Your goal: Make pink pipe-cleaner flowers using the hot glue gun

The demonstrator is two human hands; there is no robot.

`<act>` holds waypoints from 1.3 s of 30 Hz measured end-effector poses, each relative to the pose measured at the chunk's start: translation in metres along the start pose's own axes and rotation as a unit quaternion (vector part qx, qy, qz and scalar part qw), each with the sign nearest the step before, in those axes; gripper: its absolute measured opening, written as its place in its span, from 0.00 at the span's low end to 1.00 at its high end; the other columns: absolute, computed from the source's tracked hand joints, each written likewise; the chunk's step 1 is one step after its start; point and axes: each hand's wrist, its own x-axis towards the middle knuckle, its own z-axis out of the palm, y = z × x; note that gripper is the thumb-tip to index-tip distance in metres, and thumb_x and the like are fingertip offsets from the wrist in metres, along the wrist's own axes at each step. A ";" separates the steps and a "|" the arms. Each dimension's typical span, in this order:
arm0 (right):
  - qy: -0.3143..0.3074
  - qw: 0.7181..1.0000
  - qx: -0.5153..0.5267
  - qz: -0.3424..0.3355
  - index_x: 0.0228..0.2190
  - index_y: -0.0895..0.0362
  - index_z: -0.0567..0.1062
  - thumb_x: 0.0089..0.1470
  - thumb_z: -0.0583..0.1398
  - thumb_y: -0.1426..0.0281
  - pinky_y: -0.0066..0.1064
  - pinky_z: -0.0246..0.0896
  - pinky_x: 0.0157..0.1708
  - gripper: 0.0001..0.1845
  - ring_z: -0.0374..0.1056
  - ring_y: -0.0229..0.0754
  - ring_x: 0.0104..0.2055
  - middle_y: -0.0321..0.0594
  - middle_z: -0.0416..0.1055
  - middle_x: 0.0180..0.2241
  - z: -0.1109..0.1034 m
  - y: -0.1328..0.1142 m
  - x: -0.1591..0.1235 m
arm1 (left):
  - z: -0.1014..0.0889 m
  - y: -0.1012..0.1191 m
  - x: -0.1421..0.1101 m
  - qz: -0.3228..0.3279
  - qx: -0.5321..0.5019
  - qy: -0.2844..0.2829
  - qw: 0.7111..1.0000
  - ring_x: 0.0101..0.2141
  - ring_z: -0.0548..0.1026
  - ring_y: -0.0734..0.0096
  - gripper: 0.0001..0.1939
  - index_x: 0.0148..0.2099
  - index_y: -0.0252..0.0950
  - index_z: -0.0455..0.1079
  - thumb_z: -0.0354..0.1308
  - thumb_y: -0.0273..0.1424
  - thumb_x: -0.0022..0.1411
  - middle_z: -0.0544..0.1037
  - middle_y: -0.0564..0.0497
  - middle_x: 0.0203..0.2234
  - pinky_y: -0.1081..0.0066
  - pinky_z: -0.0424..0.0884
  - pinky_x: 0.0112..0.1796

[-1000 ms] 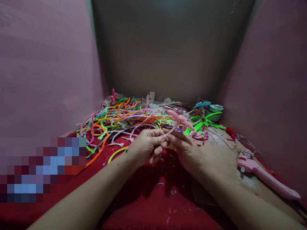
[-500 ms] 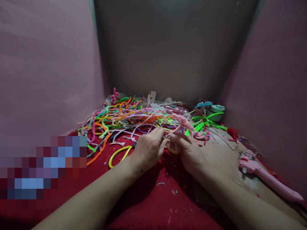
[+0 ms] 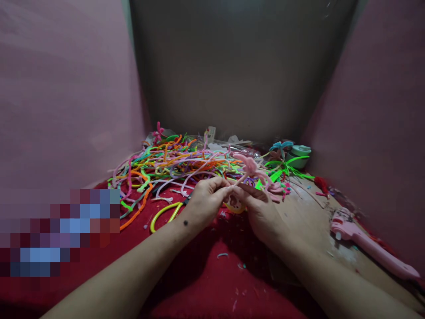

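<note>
Between my two hands is a pink pipe-cleaner flower point(image 3: 249, 165), its fuzzy petals pointing up and to the right. My left hand point(image 3: 210, 197) pinches the lower end of its stem. My right hand point(image 3: 262, 210) grips the same stem just beside it, fingertips close to the left ones. Below the fingers a round yellow-rimmed piece point(image 3: 235, 204) with a pale patterned middle partly shows; I cannot tell whether either hand touches it. Yellow-handled scissors point(image 3: 166, 217) lie left of my left wrist, their blades mostly hidden.
A tangled heap of coloured pipe cleaners point(image 3: 179, 164) spreads behind my hands. To the right, a pink glue gun point(image 3: 372, 246) rests on a brown board point(image 3: 308, 221). A mint-green tape dispenser-like object point(image 3: 299, 156) stands at the back right. Scraps dot the red cloth point(image 3: 212, 283).
The flower has turned, so its petals face differently. My left hand has rolled over slightly at the wrist, and its fingers have shifted along the stem.
</note>
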 end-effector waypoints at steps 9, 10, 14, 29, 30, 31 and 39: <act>-0.053 0.993 0.099 0.031 0.34 0.55 0.78 0.44 0.64 0.67 0.34 0.58 0.37 0.11 0.66 0.39 0.30 0.37 0.74 0.26 -0.003 0.003 0.005 | -0.010 -0.003 0.001 -0.175 -0.276 -0.133 0.936 0.12 0.48 0.91 0.08 0.28 0.31 0.66 0.60 0.30 0.52 0.65 0.58 0.19 0.83 0.45 0.13; -0.046 0.994 0.097 0.029 0.33 0.55 0.78 0.43 0.65 0.67 0.34 0.58 0.36 0.11 0.66 0.40 0.30 0.37 0.74 0.26 -0.003 0.003 0.005 | -0.011 -0.003 0.002 -0.179 -0.274 -0.140 0.934 0.12 0.48 0.91 0.08 0.29 0.31 0.66 0.60 0.31 0.52 0.65 0.58 0.19 0.83 0.45 0.13; -0.019 0.995 0.098 0.025 0.29 0.56 0.78 0.40 0.66 0.67 0.33 0.56 0.33 0.10 0.65 0.39 0.28 0.37 0.73 0.24 -0.003 0.000 0.005 | -0.008 0.002 0.001 -0.138 -0.162 -0.106 0.971 0.11 0.51 0.87 0.11 0.26 0.33 0.65 0.58 0.35 0.53 0.63 0.59 0.14 0.80 0.50 0.13; -0.073 0.994 0.017 0.085 0.28 0.56 0.79 0.43 0.65 0.67 0.28 0.48 0.26 0.07 0.53 0.31 0.22 0.30 0.60 0.16 0.002 0.002 -0.008 | -0.016 0.014 0.001 -0.042 -0.017 -0.062 0.997 0.28 0.68 0.72 0.12 0.29 0.30 0.71 0.62 0.36 0.49 0.71 0.52 0.24 0.72 0.64 0.31; -0.073 0.993 0.012 0.089 0.26 0.57 0.79 0.42 0.66 0.66 0.28 0.49 0.27 0.07 0.53 0.32 0.22 0.30 0.60 0.16 0.002 0.001 -0.008 | -0.016 0.015 0.001 -0.041 -0.015 -0.060 0.997 0.27 0.67 0.73 0.12 0.29 0.30 0.71 0.61 0.36 0.49 0.70 0.52 0.24 0.72 0.64 0.30; -0.075 0.993 0.007 0.091 0.25 0.57 0.79 0.41 0.66 0.66 0.29 0.49 0.27 0.08 0.53 0.32 0.22 0.30 0.60 0.16 0.002 0.000 -0.008 | -0.016 0.015 0.001 -0.038 -0.014 -0.058 0.997 0.26 0.66 0.74 0.12 0.28 0.30 0.71 0.61 0.36 0.50 0.69 0.52 0.23 0.73 0.63 0.30; -0.102 0.989 0.008 0.102 0.22 0.57 0.79 0.36 0.67 0.62 0.33 0.54 0.28 0.11 0.60 0.37 0.23 0.35 0.68 0.18 0.008 -0.012 -0.013 | -0.017 0.016 -0.005 -0.072 -0.097 -0.118 0.986 0.22 0.64 0.79 0.14 0.24 0.31 0.68 0.59 0.38 0.52 0.67 0.55 0.20 0.76 0.61 0.26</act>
